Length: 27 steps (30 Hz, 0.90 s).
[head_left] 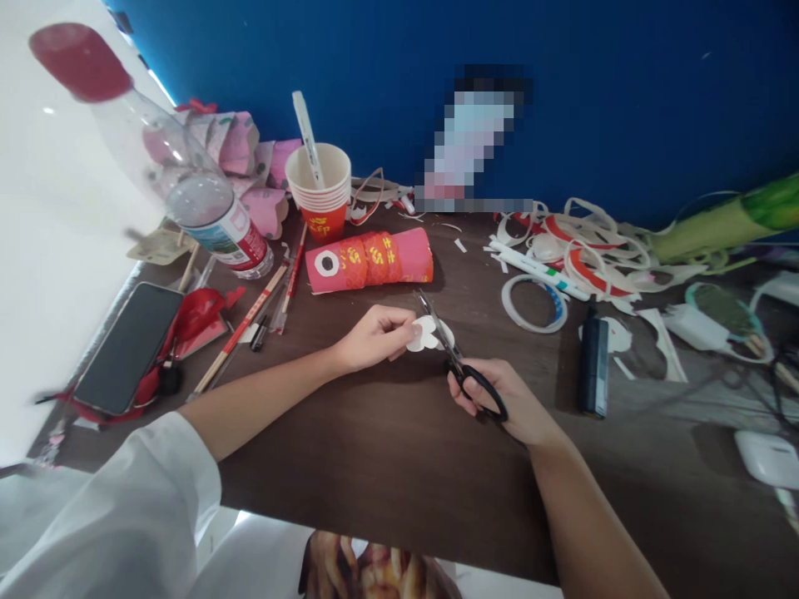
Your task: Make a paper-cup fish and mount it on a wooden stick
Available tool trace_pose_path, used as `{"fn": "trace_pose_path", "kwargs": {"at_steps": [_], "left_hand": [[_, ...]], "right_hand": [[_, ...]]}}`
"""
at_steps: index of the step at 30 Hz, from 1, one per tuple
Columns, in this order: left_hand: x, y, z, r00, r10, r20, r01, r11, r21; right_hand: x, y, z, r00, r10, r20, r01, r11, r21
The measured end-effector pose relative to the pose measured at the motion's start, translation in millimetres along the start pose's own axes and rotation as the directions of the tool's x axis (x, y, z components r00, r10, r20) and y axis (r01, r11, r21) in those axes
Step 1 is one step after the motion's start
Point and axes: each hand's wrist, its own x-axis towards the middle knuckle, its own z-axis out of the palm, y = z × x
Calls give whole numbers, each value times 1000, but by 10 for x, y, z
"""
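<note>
Scissors (442, 331) up at mid-frame, your right hand (508, 395) wrapped round their handles, blades at the scalloped white paper piece (423, 334)! Your left hand (378, 337) pinches its left edge, above the counter (374, 466). Small snips suit those curves; turn the paper, not the blades, and mind those left fingertips, close by.

Clock centre: scissors (459, 363). Phone (128, 349) at 9 o'clock; bottle (232, 237) at 10. Cup stack (328, 218) between 10 and 11, pen (307, 129) in it, paper roll (369, 260) before it. Tape ring (534, 328) between 1 and 2.
</note>
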Motion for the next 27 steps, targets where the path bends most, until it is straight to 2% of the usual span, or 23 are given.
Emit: {"fn": "trace_pose_path", "kwargs": {"at_steps": [10, 27], "left_hand": [[7, -15, -13, 1000, -12, -10, 12, 999, -31], [36, -84, -52, 998, -57, 19, 60, 972, -225]], "right_hand": [[-2, 21, -23, 1000, 4, 2, -4, 1000, -26], [-6, -7, -8, 1000, 8, 8, -8, 1000, -28]]}}
